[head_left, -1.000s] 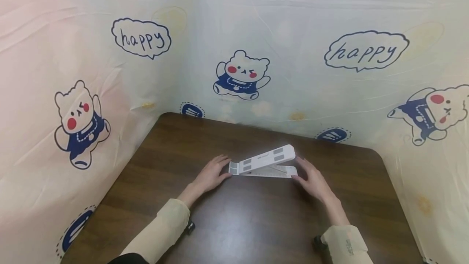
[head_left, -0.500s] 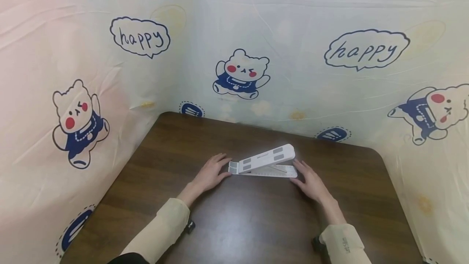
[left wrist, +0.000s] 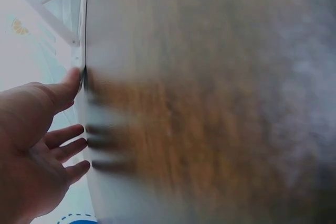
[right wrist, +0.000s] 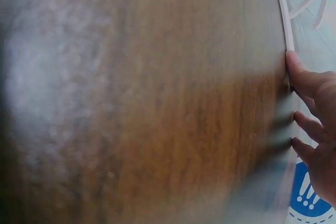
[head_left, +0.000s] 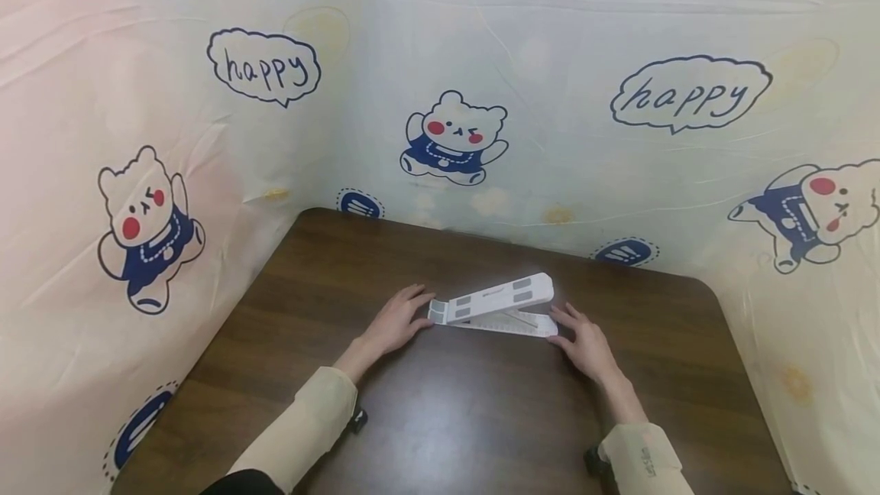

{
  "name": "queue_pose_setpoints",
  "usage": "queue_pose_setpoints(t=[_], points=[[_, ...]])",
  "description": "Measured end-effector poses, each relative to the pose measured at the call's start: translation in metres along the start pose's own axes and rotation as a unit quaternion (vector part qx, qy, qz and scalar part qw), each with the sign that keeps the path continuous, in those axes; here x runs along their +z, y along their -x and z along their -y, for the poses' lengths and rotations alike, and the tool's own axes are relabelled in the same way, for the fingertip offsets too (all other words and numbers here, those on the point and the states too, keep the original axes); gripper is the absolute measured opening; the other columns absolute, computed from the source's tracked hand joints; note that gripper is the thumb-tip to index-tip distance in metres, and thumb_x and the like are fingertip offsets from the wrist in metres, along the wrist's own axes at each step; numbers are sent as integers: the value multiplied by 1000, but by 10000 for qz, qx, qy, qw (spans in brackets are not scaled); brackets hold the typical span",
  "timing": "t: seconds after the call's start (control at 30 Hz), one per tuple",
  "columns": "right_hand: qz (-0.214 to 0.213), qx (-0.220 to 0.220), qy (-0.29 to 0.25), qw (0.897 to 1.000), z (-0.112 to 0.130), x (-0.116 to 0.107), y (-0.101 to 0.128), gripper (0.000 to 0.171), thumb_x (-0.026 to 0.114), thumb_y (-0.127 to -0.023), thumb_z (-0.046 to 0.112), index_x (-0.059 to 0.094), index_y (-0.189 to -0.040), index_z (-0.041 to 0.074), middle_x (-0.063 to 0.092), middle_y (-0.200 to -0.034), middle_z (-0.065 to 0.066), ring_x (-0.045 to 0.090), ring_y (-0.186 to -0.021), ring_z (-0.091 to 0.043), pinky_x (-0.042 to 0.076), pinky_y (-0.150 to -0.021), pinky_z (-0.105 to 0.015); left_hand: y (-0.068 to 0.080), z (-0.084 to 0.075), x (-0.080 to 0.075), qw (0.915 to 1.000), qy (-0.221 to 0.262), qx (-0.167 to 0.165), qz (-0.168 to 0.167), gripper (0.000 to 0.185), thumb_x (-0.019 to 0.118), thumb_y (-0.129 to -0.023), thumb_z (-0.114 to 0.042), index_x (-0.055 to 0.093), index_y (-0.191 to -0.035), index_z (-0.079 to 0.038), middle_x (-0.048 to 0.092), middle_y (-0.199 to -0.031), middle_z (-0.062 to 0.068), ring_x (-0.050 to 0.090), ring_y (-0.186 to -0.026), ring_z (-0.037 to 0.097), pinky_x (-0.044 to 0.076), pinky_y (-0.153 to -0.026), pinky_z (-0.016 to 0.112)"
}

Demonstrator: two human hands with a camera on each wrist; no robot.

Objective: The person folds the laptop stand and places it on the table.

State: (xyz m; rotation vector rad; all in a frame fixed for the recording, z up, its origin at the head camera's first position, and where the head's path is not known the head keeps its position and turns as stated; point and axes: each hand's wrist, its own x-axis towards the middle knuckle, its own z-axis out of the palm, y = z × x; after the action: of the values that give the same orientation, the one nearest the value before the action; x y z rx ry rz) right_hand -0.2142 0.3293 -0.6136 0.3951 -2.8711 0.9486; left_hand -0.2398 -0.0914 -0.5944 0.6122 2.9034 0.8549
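A white folding laptop stand (head_left: 499,298) with grey pads stands on the dark wooden table, its two arms folded close together. Its upper bar slopes up to the right over a flat base, and a thin strut shows between them. My left hand (head_left: 395,321) holds the stand's left end between thumb and index finger. At the right end of the base, my right hand (head_left: 584,342) holds the corner in the same way. In the left wrist view, the left thumb (left wrist: 67,87) meets a white edge. The right thumb (right wrist: 296,66) touches the white edge in the right wrist view.
The brown table (head_left: 440,411) has rounded far corners and reaches the printed cloth (head_left: 550,37) hung around it. Light glares off the tabletop in front of the stand. Small dark devices are strapped under both cuffs.
The stand has turned very slightly, its left end a little farther away and its right end a little nearer. Both hands have shifted slightly with it, the right fingers lower at the end.
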Motion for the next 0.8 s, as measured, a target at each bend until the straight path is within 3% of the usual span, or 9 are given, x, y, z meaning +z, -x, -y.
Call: queue_pose_setpoints(t=[0.2, 0.27, 0.53, 0.8], points=[[0, 16, -20, 10000, -4, 4, 3, 50, 86, -97, 27, 74, -143, 12, 60, -157, -29, 56, -142, -62, 46, -115, -77, -6, 5, 2, 10000, 42, 60, -41, 53, 75, -106, -25, 62, -154, -5, 51, -166, 28, 47, -156, 49, 42, -127, 66], [72, 209, -36, 9998, 11, -3, 5, 50, 87, -95, 20, 74, -141, 7, 60, -155, -31, 53, -143, -64, 43, -115, -81, -8, 6, 3, 10000, 8, 17, -40, 53, 75, -106, -25, 63, -154, -6, 51, -166, 28, 47, -156, 49, 42, -127, 66], [204, 455, 21, 9988, 20, -4, 8, 52, 87, -95, 15, 72, -143, 3, 62, -156, -23, 53, -148, -57, 45, -119, -76, -11, -1, -5, 9996, 5, -228, 173, 53, 75, -106, -23, 63, -155, -9, 49, -168, 25, 44, -159, 47, 40, -130, 64], [145, 493, -66, 9987, 22, -3, 12, 51, 89, -94, 17, 73, -141, 4, 61, -156, -24, 56, -145, -56, 49, -115, -74, -18, 17, 8, 9997, 236, -5, -77, 51, 75, -105, -24, 65, -153, -9, 52, -166, 26, 45, -157, 48, 41, -127, 67]])
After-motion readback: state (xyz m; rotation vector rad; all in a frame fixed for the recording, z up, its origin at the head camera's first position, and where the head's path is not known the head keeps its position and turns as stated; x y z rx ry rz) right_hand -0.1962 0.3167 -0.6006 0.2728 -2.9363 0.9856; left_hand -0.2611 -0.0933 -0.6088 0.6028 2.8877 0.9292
